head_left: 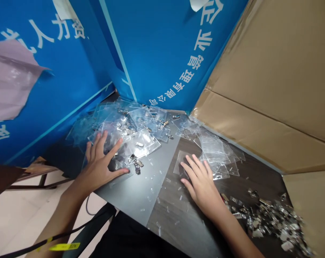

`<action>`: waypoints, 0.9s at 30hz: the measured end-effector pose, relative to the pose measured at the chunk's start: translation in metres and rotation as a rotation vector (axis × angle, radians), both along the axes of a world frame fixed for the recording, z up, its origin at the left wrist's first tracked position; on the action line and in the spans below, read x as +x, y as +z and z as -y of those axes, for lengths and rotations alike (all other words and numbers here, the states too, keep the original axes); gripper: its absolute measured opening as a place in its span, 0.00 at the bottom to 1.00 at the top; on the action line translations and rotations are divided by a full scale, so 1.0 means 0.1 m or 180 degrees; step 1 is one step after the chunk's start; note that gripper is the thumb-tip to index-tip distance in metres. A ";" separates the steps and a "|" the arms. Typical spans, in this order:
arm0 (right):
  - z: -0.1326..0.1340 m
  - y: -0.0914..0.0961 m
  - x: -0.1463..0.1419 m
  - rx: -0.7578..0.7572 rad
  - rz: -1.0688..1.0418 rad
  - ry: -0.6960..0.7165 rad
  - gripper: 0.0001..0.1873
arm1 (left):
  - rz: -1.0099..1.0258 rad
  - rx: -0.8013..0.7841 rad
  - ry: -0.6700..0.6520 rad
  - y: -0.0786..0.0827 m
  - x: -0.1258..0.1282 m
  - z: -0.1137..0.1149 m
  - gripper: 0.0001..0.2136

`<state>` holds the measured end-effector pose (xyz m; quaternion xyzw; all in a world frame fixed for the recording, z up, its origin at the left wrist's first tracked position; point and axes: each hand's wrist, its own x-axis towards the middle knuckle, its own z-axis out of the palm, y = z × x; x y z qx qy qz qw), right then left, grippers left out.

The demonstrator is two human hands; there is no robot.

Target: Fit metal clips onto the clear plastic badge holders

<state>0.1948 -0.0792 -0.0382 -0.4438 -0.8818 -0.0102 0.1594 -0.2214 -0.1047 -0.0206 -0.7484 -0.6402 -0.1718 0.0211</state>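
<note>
Blue panels [151, 53] with white lettering stand at the left and far side, their tops cut off by the view. A cardboard wall [280, 79] closes the right. Between them lies the tabletop [135, 197], part grey and part dark wood grain; its near right end runs out of view. A pink sheet [12, 79], cut off at the left, hangs on the left panel.

The larger pile of clear plastic sleeves [145, 120] covers the far left of the tabletop: flat, square-cornered, glossy and overlapping so much that single edges are hard to follow. Glare blurs its middle. A heap of metal clips [277, 222] lies near right, partly behind the right forearm. A smaller pile of sleeves [214, 148] fans out far right.

The left hand [102, 163] rests palm down with fingers spread wide on the larger pile, hiding what is under it. The right hand [200, 179] is flat, fingers slightly apart, over one sleeve [180, 163] beside the smaller pile; neither hand grips anything visible. A few loose clips [137, 166] lie by the left thumb, and tiny clear strips [159, 228] dot the tabletop.
</note>
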 end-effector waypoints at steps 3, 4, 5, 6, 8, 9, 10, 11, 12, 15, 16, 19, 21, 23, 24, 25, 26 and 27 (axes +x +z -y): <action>-0.01 -0.03 0.00 -0.0070 0.0081 -0.0012 0.27 | -0.0020 0.0128 -0.0091 -0.02 -0.04 -0.22 0.43; -0.02 -0.03 -0.01 -0.0089 0.0099 0.0000 0.27 | -0.0049 0.0104 -0.0150 -0.02 -0.08 -0.30 0.41; -0.02 -0.03 -0.01 -0.0104 0.0104 0.0021 0.27 | -0.0086 0.0034 -0.0198 -0.03 -0.11 -0.36 0.38; -0.03 -0.03 -0.02 -0.0120 0.0096 0.0038 0.27 | -0.0122 -0.0062 -0.0218 -0.04 -0.15 -0.42 0.36; -0.04 -0.02 -0.02 -0.0156 0.0022 0.0047 0.27 | -0.0160 -0.0233 -0.0195 -0.05 -0.22 -0.53 0.34; -0.05 -0.01 -0.02 -0.0176 -0.0040 0.0037 0.26 | -0.0167 -0.0282 -0.0174 -0.04 -0.25 -0.58 0.34; -0.06 0.01 -0.02 -0.0196 -0.0110 0.0025 0.25 | -0.0173 -0.0303 -0.0167 -0.03 -0.27 -0.62 0.34; -0.07 0.03 -0.02 -0.0212 -0.0175 0.0024 0.24 | -0.0188 -0.0298 -0.0165 -0.01 -0.29 -0.65 0.34; -0.08 0.04 -0.02 -0.0221 -0.0226 0.0033 0.23 | -0.0214 -0.0269 -0.0162 0.02 -0.30 -0.68 0.34; -0.12 0.09 -0.03 -0.0150 -0.0298 0.0141 0.22 | -0.0358 -0.0176 -0.0150 0.12 -0.33 -0.73 0.34; -0.13 0.10 -0.04 -0.0072 -0.0320 0.0199 0.21 | -0.0403 -0.0154 -0.0171 0.15 -0.34 -0.75 0.35; -0.14 0.10 -0.09 0.0313 -0.0427 0.0382 0.16 | -0.0472 0.0007 -0.0338 0.16 -0.41 -0.77 0.39; -0.13 0.12 -0.12 0.0580 -0.0480 0.0479 0.13 | -0.0460 0.0184 -0.0461 0.12 -0.46 -0.78 0.40; -0.12 0.16 -0.14 0.0762 -0.0519 0.0575 0.14 | -0.0392 0.0305 -0.0525 0.08 -0.51 -0.77 0.40; -0.12 0.19 -0.14 0.0827 -0.0552 0.0625 0.15 | -0.0341 0.0332 -0.0544 0.07 -0.52 -0.76 0.39; -0.11 0.23 -0.14 0.0883 -0.0613 0.0665 0.16 | -0.0280 0.0347 -0.0555 0.06 -0.53 -0.75 0.37; -0.11 0.27 -0.14 0.0936 -0.0707 0.0688 0.16 | -0.0210 0.0348 -0.0567 0.06 -0.52 -0.73 0.34; -0.10 0.31 -0.14 0.0982 -0.0824 0.0693 0.15 | -0.0135 0.0343 -0.0583 0.06 -0.52 -0.71 0.31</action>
